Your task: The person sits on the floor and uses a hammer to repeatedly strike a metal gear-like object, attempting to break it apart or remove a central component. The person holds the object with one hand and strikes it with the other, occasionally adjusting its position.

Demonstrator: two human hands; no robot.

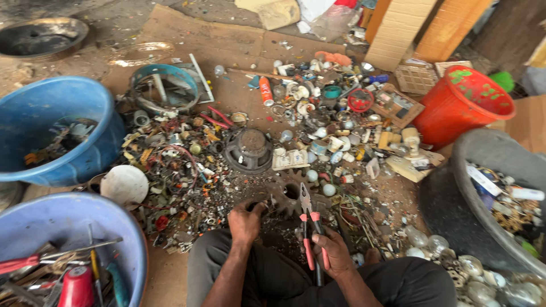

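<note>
A: Where are the hands, taking the rusty toothed gear (289, 196) as the mark?

B: Both sit just on the near side of it. The right hand (331, 250) has its grip closed around the red handles of the pliers (309, 227), whose jaws point up toward the gear and look nearly shut. The left hand (245, 222) is curled over something small and dark on the floor (239, 96) just left of the gear; I cannot tell whether it holds anything.

A: What could go wrong?

B: I'd judge the plier tips could slip and nick the left hand, which is close by. Past the gear lies a dark speaker cone (248, 149), with scrap all round; bare bulbs (438, 244) right of the gear could break under a knee.
</note>
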